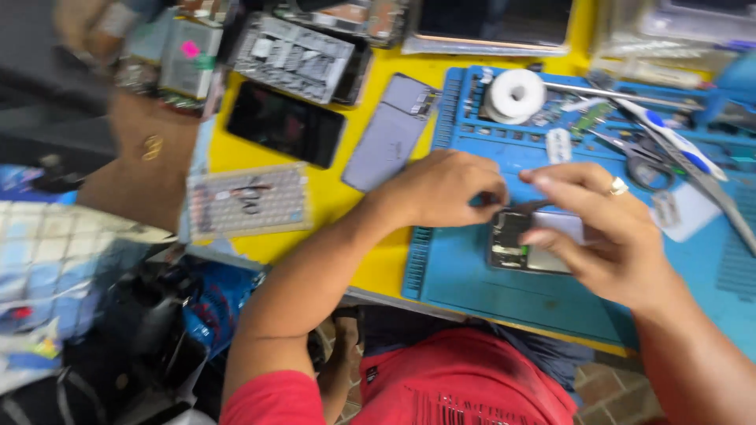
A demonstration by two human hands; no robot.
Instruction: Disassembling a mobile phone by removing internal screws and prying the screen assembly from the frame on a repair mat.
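Blue rubber matting (472, 291) is covering the right part of the yellow bench (331, 197), and an opened phone (529, 244) is lying on it with its circuit boards showing. The left hand (445, 189) is hovering just above the phone's top edge, its grip pinched shut on a small dark tool (504, 206) whose kind is too blurred to tell. The right hand (598, 236), wearing a ring, is resting over the phone's right side, fingers (551, 182) curled and steadying the phone between thumb and fingertips. Behind the hands a white roll of tape (514, 96), tweezers (630, 96) and scissors (642, 161) are lying on the mat. Further left a dark phone (285, 123) and a grey back cover (391, 134) are lying on the bench.
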